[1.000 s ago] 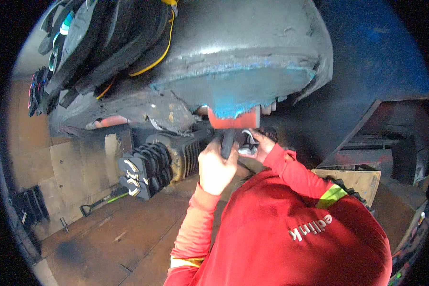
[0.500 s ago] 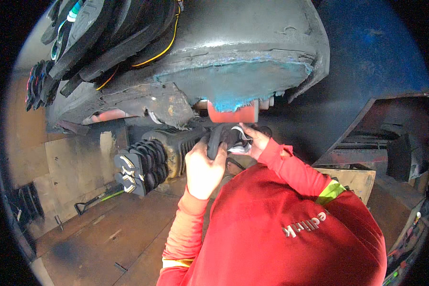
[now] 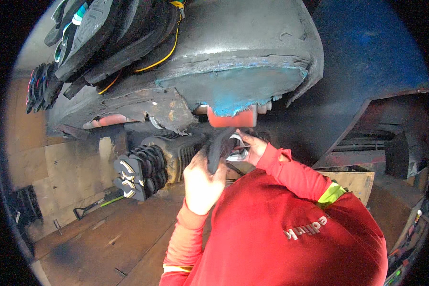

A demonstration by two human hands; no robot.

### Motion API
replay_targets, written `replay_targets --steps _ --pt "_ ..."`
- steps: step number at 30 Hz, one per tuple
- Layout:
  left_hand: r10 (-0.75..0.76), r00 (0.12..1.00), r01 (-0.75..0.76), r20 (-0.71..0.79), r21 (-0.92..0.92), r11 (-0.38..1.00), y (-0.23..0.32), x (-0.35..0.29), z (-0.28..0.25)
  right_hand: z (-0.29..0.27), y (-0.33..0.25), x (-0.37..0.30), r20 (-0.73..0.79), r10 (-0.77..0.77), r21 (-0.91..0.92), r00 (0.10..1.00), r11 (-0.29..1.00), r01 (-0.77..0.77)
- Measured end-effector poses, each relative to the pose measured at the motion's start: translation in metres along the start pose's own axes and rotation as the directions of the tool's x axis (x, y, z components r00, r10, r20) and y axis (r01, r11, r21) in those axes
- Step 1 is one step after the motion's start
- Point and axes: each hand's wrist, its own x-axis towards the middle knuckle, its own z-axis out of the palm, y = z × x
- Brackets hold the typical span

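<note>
We see the dark sandal (image 3: 217, 150) just below the red roller (image 3: 231, 119) and slightly to its left, between our two hands. Its long axis runs steeply, leaning a little right at the top, so that one end points up toward the roller and the other down toward our body. The sole stands nearly edge-on to us, with the pale strap (image 3: 238, 143) facing right; whether the upper end touches the roller, we cannot tell. Our left hand (image 3: 202, 186), below and left of the roller, grips the lower end narrowly, fingers on the left and thumb on the right, its forearm rising almost straight from the lower edge. Our right hand (image 3: 256, 148), below and right of the roller, pinches the sandal's strap side, its forearm slanting up and leftward from the right; its farther fingers are hard to make out. Left of the roller, well apart, we see stacked sandals (image 3: 134, 177); above it spreads a grey hood (image 3: 252, 38).
</note>
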Motion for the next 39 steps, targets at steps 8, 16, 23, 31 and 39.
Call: replay_targets --steps 8,16,23,31,39 --pt "-0.162 0.987 0.162 0.003 -0.056 0.985 0.025 -0.067 -0.040 0.024 0.021 -0.024 0.028 0.014 -0.070 1.000 0.997 -0.012" --pt "-0.098 0.993 0.095 -0.058 -0.058 0.994 0.011 -0.037 -0.016 0.018 0.002 0.004 -0.089 0.046 -0.019 0.995 0.999 -0.048" --pt "-0.083 0.994 0.072 -0.074 -0.134 0.988 0.012 -0.043 -0.009 0.015 0.002 -0.003 -0.055 -0.011 -0.057 0.998 0.998 0.008" --pt "-0.132 0.991 0.130 -0.010 -0.112 0.985 0.011 -0.066 -0.023 0.038 0.009 -0.016 -0.054 -0.097 -0.036 0.994 0.995 0.095" --pt "-0.071 0.997 0.070 0.040 0.025 0.997 0.022 -0.059 -0.030 0.022 0.010 -0.013 0.003 -0.002 -0.006 1.000 1.000 0.002"
